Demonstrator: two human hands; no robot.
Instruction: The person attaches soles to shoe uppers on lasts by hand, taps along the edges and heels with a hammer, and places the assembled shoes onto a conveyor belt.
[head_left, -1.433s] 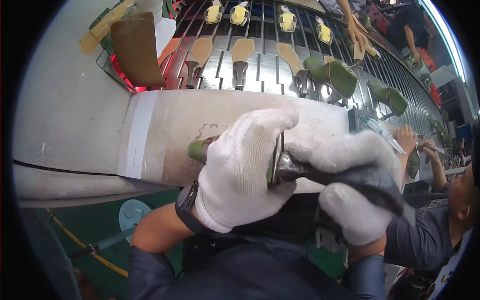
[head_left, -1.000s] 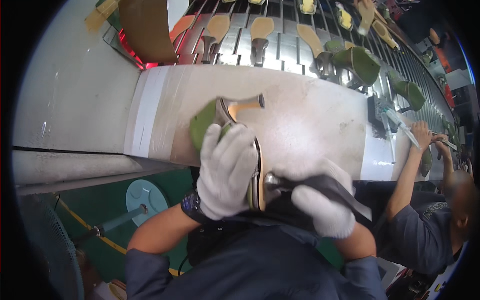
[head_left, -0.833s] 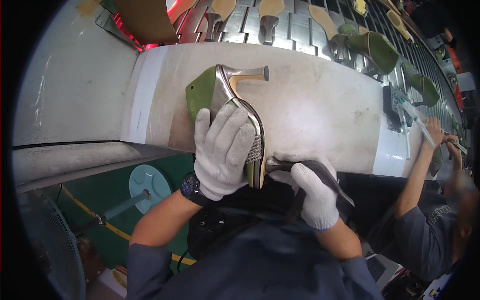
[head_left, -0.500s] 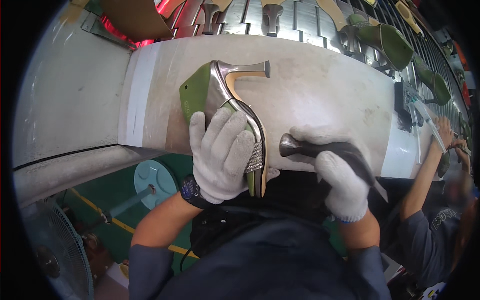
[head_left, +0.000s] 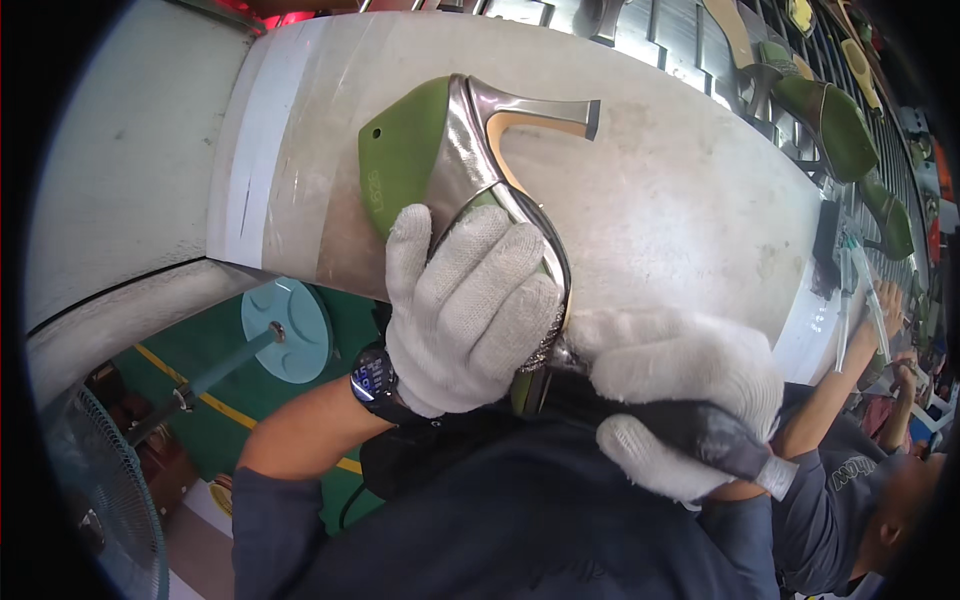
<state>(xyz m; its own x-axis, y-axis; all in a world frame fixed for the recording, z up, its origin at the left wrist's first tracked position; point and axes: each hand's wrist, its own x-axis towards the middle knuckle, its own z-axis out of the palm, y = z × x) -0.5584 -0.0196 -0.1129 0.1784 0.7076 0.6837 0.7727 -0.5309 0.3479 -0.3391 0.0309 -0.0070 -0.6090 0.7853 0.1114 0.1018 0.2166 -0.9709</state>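
Note:
A high-heeled shoe on a green last (head_left: 402,150) lies on its side on the pale bench, its metallic heel (head_left: 545,112) toward the far right. My left hand (head_left: 470,310) is closed over the shoe's forepart, covering much of its upper. Sparkly trim (head_left: 545,352) shows beside the fingertips. My right hand (head_left: 690,375) is wrapped round a dark hammer (head_left: 700,432), with a light-coloured piece at its near-right end. Its metal face is by the shoe's toe; fingers partly hide it, so I cannot tell whether they touch. Both hands wear white knit gloves.
A pale bench surface (head_left: 680,190) spans the middle. Beyond it a slatted metal conveyor carries more green lasts (head_left: 828,125). Syringe-like tubes (head_left: 862,270) stand at the right, near a co-worker's arm (head_left: 835,390). A fan (head_left: 110,490) and a blue disc-shaped weight (head_left: 288,330) are at lower left.
My right hand has moved left and nearer with the hammer, bringing its metal end beside the shoe's toe. The left hand still holds the shoe; the whole view has shifted slightly.

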